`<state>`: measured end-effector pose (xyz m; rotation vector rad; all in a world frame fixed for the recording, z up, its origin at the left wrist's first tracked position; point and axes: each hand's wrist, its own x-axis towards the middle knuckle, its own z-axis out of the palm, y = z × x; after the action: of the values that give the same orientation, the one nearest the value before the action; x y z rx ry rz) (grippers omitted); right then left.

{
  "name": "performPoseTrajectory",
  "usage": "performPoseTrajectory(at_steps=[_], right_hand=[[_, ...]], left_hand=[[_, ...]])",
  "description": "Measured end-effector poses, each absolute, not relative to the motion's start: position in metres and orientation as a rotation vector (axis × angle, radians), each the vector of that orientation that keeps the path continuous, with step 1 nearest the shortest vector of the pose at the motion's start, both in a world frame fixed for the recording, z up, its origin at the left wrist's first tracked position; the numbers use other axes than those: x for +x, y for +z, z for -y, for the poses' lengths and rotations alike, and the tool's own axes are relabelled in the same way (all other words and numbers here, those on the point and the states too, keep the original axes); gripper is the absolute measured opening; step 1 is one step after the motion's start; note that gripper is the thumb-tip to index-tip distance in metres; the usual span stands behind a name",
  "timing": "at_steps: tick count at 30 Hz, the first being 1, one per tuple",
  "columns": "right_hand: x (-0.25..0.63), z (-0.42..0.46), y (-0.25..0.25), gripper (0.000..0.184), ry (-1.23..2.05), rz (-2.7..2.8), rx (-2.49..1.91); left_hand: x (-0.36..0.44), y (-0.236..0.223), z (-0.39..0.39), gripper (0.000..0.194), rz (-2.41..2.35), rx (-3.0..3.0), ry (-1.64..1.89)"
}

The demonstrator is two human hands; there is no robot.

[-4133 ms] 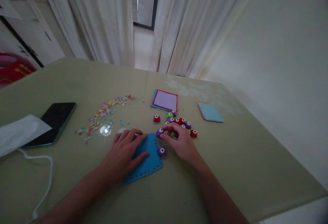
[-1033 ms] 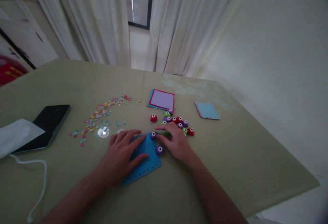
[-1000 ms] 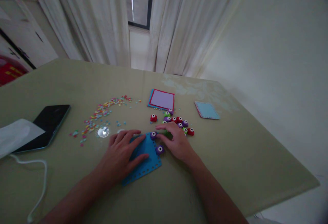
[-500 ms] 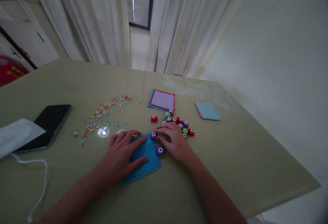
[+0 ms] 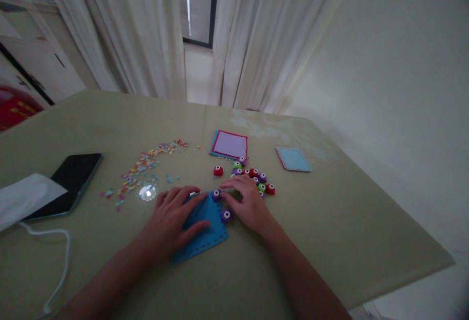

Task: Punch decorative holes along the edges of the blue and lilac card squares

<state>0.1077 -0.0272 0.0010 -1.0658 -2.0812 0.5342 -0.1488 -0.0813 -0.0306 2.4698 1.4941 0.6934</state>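
A blue felt square (image 5: 201,229) with holes along its edges lies on the table. My left hand (image 5: 174,220) rests on its left part with the fingers spread. At the square's top right corner sits a purple bead (image 5: 216,195) with a white eye. My right hand (image 5: 247,202) has thumb and index fingertips at this bead, in a loose pinch. A second purple eye bead (image 5: 226,216) lies on the square's right edge, below the right thumb. Beyond the right hand is a cluster of red, green and purple eye beads (image 5: 254,172).
A lone red eye bead (image 5: 218,170) lies near a stack of felt squares (image 5: 230,144). A light blue stitched square (image 5: 294,159) is at the right. Left are colourful small pieces (image 5: 146,160), a phone (image 5: 75,176), white paper (image 5: 29,198) and a white cable (image 5: 67,256).
The view has shifted slightly. Both hands keep nearly the same pose at the blue square, and the beads lie as before.
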Motion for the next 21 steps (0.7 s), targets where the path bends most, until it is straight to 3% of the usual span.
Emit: performPoseTrajectory(at_steps=[3,8,14,21], right_hand=[[0.109,0.028,0.004,0.004,0.515,1.895,-1.073],[0.112,0.027,0.005,0.022,0.612,1.606,-1.163],[0.112,0.027,0.008,0.039,0.705,1.416,-1.184],[0.122,0.023,0.012,0.043,0.746,1.213,-1.138]], left_hand=[[-0.148,-0.024,0.077,0.043,-1.541,2.399,0.818],[-0.134,0.007,0.057,0.033,-1.636,2.327,1.024],[-0.072,0.046,0.008,0.034,-1.657,2.456,0.964],[-0.023,0.018,-0.018,0.034,-1.510,2.622,0.715]])
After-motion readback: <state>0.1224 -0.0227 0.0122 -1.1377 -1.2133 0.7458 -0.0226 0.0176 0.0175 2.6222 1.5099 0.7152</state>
